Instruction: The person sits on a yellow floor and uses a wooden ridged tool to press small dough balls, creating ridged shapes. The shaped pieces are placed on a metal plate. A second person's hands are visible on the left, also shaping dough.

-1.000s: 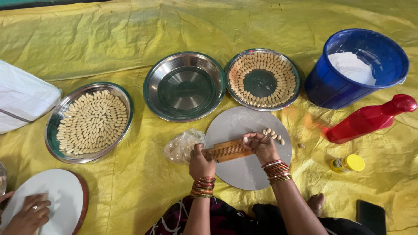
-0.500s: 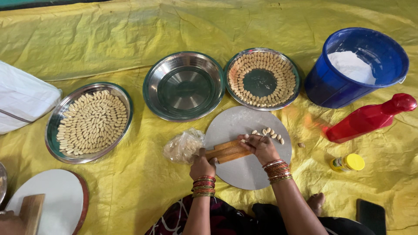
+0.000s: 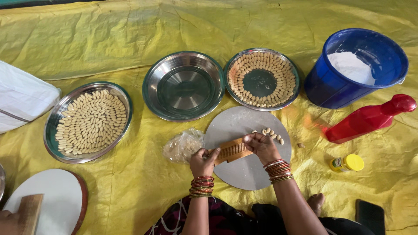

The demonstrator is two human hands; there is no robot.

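Observation:
A small ridged wooden board (image 3: 233, 150) lies across a round grey slab (image 3: 244, 172). My left hand (image 3: 202, 161) grips the board's left end. My right hand (image 3: 261, 146) presses on its right end with the fingers curled; whether dough sits under them is hidden. Several small shaped dough pieces (image 3: 272, 134) lie on the slab just beyond my right hand. A crumpled clear plastic bag with dough (image 3: 183, 146) rests left of the slab, next to my left hand.
On the yellow sheet stand three steel plates: one full of dough pieces (image 3: 89, 122), one bare (image 3: 183, 85), one ringed with pieces (image 3: 262, 78). A blue bucket with flour (image 3: 355, 67), red bottle (image 3: 368, 118), small yellow-capped jar (image 3: 347, 163), dark phone (image 3: 370, 215). Another person's white slab (image 3: 48, 204) and hand (image 3: 11, 222) at lower left.
My right hand slid along the wooden board and the board tilted slightly. At lower left the other person's hand left the white slab and now holds a wooden board there.

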